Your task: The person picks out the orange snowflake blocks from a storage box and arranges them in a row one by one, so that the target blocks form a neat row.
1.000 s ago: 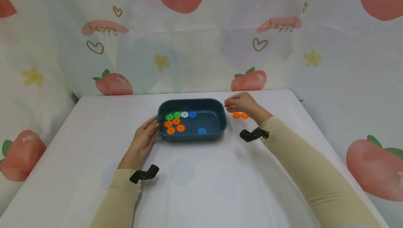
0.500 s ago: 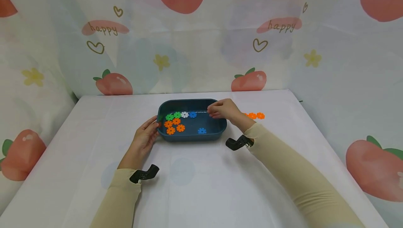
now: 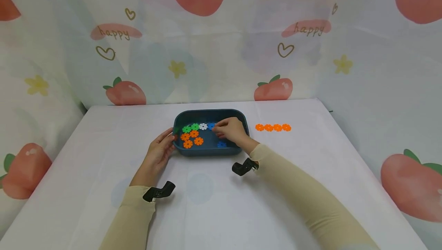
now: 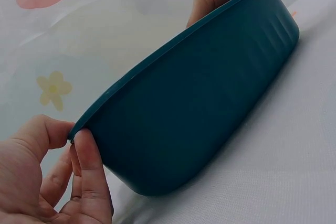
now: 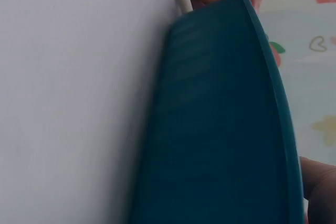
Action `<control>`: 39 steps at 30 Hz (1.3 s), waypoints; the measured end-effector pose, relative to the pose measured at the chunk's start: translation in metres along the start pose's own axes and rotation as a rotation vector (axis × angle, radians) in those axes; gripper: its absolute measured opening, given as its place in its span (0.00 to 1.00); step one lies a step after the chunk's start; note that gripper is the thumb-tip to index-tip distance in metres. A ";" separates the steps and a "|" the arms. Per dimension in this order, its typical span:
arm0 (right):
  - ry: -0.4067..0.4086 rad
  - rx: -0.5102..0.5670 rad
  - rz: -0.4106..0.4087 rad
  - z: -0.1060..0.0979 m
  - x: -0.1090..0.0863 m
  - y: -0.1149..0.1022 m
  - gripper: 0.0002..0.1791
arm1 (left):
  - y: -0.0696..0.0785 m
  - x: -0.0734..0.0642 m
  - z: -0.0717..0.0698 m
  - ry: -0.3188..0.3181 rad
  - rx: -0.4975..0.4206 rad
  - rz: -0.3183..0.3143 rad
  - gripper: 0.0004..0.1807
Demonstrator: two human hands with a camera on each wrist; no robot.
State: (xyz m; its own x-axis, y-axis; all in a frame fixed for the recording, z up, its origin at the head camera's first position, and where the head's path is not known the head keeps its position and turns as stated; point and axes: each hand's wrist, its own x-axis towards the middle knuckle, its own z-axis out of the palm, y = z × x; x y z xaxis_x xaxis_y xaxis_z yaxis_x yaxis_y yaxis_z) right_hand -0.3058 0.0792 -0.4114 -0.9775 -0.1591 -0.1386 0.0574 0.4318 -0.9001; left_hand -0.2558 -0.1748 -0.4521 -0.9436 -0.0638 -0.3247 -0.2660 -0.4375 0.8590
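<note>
A dark blue-green plastic tub (image 3: 207,152) holds several small snowflake building discs. Green discs (image 3: 187,129), a white disc (image 3: 203,126) and a blue disc (image 3: 211,126) lie in a row along its far side. Below them are several orange discs (image 3: 188,143). My left hand (image 3: 160,151) pinches the tub's left rim between thumb and fingers, as the left wrist view also shows. My right hand (image 3: 232,130) reaches over the tub's right side, bent fingertips right at the blue disc. Another blue disc (image 3: 221,144) lies partly under that hand. In the right wrist view, the tub wall hides its fingertips.
To the right of the tub, several orange discs (image 3: 273,127) lie in a straight row on the white tablecloth (image 3: 200,211). A patterned cloth backdrop (image 3: 221,58) stands behind and beside the table. Black wrist cameras (image 3: 159,191) sit on both sleeves.
My right hand has moved left from beside the orange row, over the tub's right rim, to the blue disc. The orange row is now fully visible. My left hand stays on the rim.
</note>
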 end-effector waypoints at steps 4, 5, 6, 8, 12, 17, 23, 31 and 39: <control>-0.019 -0.031 -0.017 0.010 0.001 0.000 0.15 | -0.001 0.000 0.001 0.009 0.008 -0.008 0.26; -0.029 -0.030 -0.015 0.012 0.002 -0.001 0.15 | -0.002 0.000 0.001 0.013 0.011 -0.009 0.26; -0.034 -0.029 -0.011 0.014 0.003 -0.001 0.15 | -0.002 0.000 0.001 0.011 0.017 -0.011 0.26; -0.045 -0.023 -0.003 0.017 0.005 -0.001 0.14 | -0.002 0.001 0.000 0.011 0.026 -0.015 0.26; -0.072 -0.023 0.015 0.020 0.009 0.000 0.15 | -0.001 0.001 0.000 0.010 0.019 -0.022 0.26; -0.097 -0.074 0.034 0.023 0.013 0.001 0.17 | -0.002 0.001 0.000 0.013 0.012 -0.024 0.26; -0.115 -0.149 0.028 0.024 0.015 -0.001 0.15 | -0.001 0.000 0.001 0.015 0.010 -0.024 0.26; -0.133 -0.243 0.002 0.029 0.019 -0.004 0.14 | -0.001 0.002 0.002 0.015 0.002 -0.028 0.26; -0.112 -0.317 0.009 0.037 0.019 -0.006 0.13 | -0.002 0.002 0.002 0.027 0.007 -0.026 0.26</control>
State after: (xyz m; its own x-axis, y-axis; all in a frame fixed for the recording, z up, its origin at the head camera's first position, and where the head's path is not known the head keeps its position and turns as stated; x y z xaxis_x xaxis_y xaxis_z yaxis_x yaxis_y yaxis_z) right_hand -0.3171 0.0405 -0.4235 -0.9479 -0.2428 -0.2062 -0.0171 0.6852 -0.7281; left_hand -0.2579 -0.1722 -0.4534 -0.9308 -0.0765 -0.3574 -0.2919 -0.4326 0.8530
